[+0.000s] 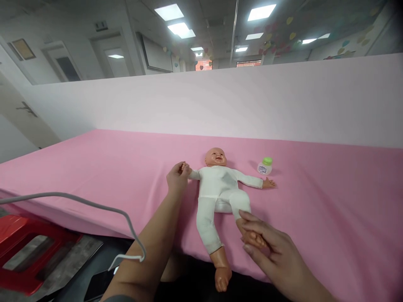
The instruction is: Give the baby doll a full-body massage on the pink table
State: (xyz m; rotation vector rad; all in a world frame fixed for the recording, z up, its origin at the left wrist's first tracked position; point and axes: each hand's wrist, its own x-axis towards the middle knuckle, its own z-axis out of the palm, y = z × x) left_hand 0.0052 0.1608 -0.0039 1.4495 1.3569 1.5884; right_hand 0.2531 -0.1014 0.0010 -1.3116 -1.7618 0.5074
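A baby doll (217, 182) in a white cloth suit lies on its back on a pink sheet (132, 163), its head pointing away from me. My left hand (178, 178) is closed round the doll's hand at the left, with that arm stretched out sideways. At the lower right, my right hand (278, 249) has its thumb and fingers around the doll's bent foot (255, 240). The doll's other foot (222, 272) hangs near the sheet's front edge. Its other arm lies spread to the right, the small palm bare.
A small clear bottle (265, 167) with a green cap stands right of the doll's head. Behind the sheet rises a low white wall (220, 102) with a mirror or glass above. A grey cable (103, 206) crosses my left forearm near a phone (100, 286). A red stool (28, 247) is at lower left.
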